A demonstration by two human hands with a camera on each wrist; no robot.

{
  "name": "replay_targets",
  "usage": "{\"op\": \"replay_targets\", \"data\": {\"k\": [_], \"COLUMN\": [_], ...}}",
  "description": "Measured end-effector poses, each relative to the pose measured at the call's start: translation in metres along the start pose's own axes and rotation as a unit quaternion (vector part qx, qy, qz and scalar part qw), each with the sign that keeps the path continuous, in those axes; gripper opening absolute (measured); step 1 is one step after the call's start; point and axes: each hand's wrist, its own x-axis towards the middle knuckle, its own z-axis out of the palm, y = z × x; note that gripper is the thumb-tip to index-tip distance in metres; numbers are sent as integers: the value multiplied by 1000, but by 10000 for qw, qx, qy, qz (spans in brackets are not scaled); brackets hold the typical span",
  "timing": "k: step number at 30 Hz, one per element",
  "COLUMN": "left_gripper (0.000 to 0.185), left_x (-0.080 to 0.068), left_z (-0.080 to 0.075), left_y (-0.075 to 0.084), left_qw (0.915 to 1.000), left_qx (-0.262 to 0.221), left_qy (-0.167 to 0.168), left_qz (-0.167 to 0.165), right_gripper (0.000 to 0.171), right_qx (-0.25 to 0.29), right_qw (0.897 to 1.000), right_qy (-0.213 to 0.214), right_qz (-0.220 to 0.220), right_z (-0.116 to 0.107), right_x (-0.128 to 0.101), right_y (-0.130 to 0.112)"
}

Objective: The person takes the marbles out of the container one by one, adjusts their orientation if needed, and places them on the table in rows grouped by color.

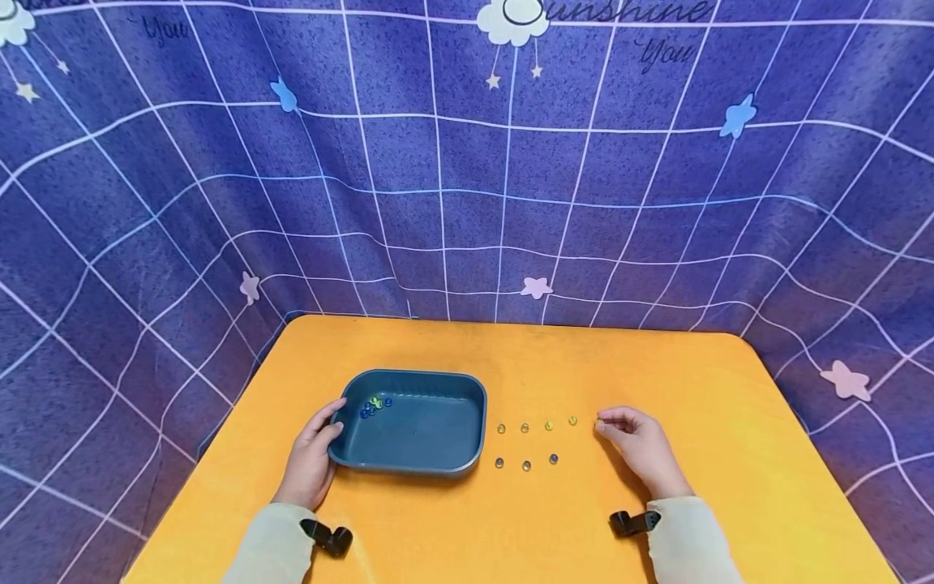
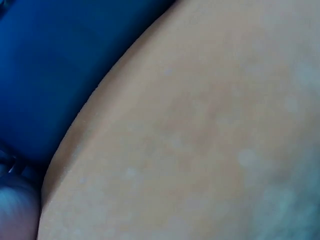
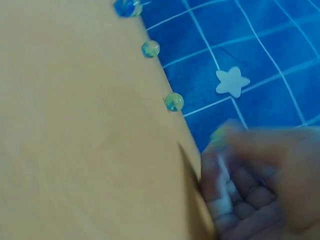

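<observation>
My left hand (image 1: 308,461) grips the left wall of a dark blue-grey rectangular tray (image 1: 423,434), with the thumb over the rim. A small cluster of blue and yellow-green glass marbles (image 1: 374,404) lies in the tray's back left corner. To the right of the row on the table, my right hand (image 1: 645,456) pinches a yellow-green marble (image 3: 219,137) between thumb and fingertips. Its nearest neighbour is a yellow marble (image 1: 572,421) at the right end of the back row. In the left wrist view, skin of the left hand covers most of the picture.
Between tray and right hand, marbles lie on the orange table (image 1: 554,527) in two rows. The back row holds clear and yellow ones; the front row has three, with a blue marble (image 1: 554,459) at its right end. A purple grid-patterned curtain (image 1: 467,203) hangs behind the table.
</observation>
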Motion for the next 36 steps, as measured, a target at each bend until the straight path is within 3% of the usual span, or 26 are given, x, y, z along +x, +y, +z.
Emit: {"op": "replay_targets", "data": {"k": [7, 20, 36], "left_gripper": [49, 49, 49], "left_x": [0, -1, 0], "left_z": [-1, -2, -2], "left_y": [0, -1, 1], "left_qw": [10000, 10000, 9999], "left_qx": [13, 65, 115], "left_qy": [-28, -30, -41], "left_qz": [-37, -6, -88], "right_gripper": [17, 14, 18], "right_qx": [-275, -767, -562], "right_qw": [9995, 9964, 9975], "right_qy": [174, 303, 90], "right_qz": [-36, 176, 421], "right_z": [3, 8, 6], "right_x": [3, 6, 7], "right_y": [12, 7, 4]}}
